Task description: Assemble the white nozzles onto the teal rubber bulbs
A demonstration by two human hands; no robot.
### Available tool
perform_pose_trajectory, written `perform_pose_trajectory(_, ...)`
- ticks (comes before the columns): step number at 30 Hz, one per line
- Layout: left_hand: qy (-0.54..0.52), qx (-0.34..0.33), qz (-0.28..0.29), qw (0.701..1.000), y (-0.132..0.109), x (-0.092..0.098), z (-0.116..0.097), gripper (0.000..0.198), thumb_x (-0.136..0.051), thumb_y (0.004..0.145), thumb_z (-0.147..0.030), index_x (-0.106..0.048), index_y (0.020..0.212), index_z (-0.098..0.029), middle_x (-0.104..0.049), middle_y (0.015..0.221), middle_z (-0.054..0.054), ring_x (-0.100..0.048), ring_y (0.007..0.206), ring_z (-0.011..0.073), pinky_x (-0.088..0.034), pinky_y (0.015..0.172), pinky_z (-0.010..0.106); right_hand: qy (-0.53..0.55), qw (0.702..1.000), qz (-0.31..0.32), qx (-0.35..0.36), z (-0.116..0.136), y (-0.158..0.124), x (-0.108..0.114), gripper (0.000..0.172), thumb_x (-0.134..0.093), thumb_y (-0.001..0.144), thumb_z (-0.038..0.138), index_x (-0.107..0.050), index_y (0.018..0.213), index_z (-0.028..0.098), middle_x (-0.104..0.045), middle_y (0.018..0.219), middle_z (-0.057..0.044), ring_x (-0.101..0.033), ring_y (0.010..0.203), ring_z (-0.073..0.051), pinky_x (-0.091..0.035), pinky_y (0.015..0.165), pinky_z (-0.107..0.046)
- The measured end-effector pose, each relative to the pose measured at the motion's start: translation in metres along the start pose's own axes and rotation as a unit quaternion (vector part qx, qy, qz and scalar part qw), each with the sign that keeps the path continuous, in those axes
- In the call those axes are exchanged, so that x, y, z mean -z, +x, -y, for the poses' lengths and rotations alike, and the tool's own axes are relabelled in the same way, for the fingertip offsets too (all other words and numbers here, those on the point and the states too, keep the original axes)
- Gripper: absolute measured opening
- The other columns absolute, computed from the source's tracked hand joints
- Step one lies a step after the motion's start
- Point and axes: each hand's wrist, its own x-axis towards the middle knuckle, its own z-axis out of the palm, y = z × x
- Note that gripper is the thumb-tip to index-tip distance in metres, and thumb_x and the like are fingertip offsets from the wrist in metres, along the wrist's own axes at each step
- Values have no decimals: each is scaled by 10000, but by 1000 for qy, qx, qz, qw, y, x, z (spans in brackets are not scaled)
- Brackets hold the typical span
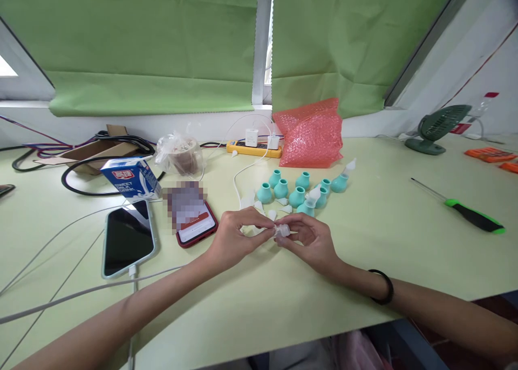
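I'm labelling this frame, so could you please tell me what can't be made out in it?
- Head view: the small clear piece between the left hand and right hand is mostly covered by fingers.
- The red phone has its upper screen blurred out.
- The milk carton print is too small to read.

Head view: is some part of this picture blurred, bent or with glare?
In the head view, a pixelated patch hides the top of the red phone; the table edge and the window frame bow from wide-angle distortion; the dark phone screen reflects window light; both hands look sharp.
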Motion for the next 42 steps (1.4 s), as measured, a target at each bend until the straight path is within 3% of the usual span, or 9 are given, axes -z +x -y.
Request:
perform_pose_trajectory(5, -30, -1, -15, 999, -1, -1, 2, 93, -625, 675, -153, -685, 742, -132, -675, 732, 87, -609, 673, 170, -496, 636, 276, 7, 1000, -12, -26, 2, 0, 1, 216, -667, 636, 164, -570, 826, 198, -638, 865, -36, -612, 742, -150, -533, 659, -275)
perform_pose_trajectory(11, -32, -50, -30, 998, -2, -1, 4, 114, -635, 652, -108, -685, 750, -139, -674, 704, 81, -588, 664, 168, -495, 637, 299, 0, 999, -25, -44, 4, 1, 1, 230, -699, 588, 167, -563, 773, 186, -628, 708, -5, -606, 668, -130, -532, 643, -254)
perform_pose_trajectory(17, -6, -83, -22, 996, -3, -2, 5, 99, -630, 663, -108, -683, 746, -118, -672, 710, 104, -578, 662, 171, -496, 613, 311, 18, 999, -22, -38, 3, 0, 1, 211, -695, 596, 175, -548, 749, 179, -611, 720, -10, -601, 690, -137, -531, 644, -271)
perform_pose_trajectory(20, 14, -118, -30, 992, -3, -3, 8, 107, -621, 676, -95, -677, 761, -124, -674, 723, 102, -570, 677, 171, -495, 613, 317, 17, 999, -19, -32, 2, 0, 2, 203, -695, 597, 175, -549, 739, 179, -606, 707, -8, -598, 687, -138, -532, 641, -276)
perform_pose_trajectory(26, 100, -261, -23, 960, -7, -4, 18, 276, -593, 660, -9, -629, 901, -138, -668, 852, 105, -531, 741, 180, -483, 633, 344, 12, 999, -26, -41, 3, -1, 1, 202, -703, 584, 182, -555, 721, 178, -601, 684, -6, -594, 665, -136, -530, 631, -276)
perform_pose_trajectory(29, 100, -272, -24, 957, -8, -5, 19, 329, -577, 660, 4, -613, 944, -157, -666, 888, 104, -532, 739, 181, -483, 623, 342, 13, 999, -24, -45, 3, -1, 1, 204, -704, 582, 182, -554, 720, 180, -600, 673, -1, -590, 652, -132, -526, 622, -270)
perform_pose_trajectory(33, 59, -217, -24, 974, -8, -7, 14, 293, -563, 677, -22, -632, 927, -156, -676, 850, 104, -551, 703, 177, -478, 633, 350, 20, 998, -28, -61, 3, -1, 2, 213, -712, 574, 181, -551, 712, 179, -598, 672, 3, -588, 650, -126, -518, 603, -248)
perform_pose_trajectory(37, -10, -77, -8, 997, -9, -7, 7, 221, -548, 712, -81, -651, 900, -134, -671, 866, 114, -582, 774, 196, -472, 708, 358, 45, 995, -33, -88, 6, 0, 2, 208, -713, 577, 193, -547, 699, 173, -602, 668, 2, -582, 638, -120, -505, 583, -233)
perform_pose_trajectory(42, -80, 85, 28, 993, -12, -6, 4, 198, -514, 752, -133, -653, 893, -139, -658, 904, 94, -583, 836, 200, -460, 743, 329, 78, 989, -18, -122, 11, 1, 2, 238, -730, 552, 200, -530, 675, 160, -608, 620, 8, -574, 539, -105, -490, 544, -232)
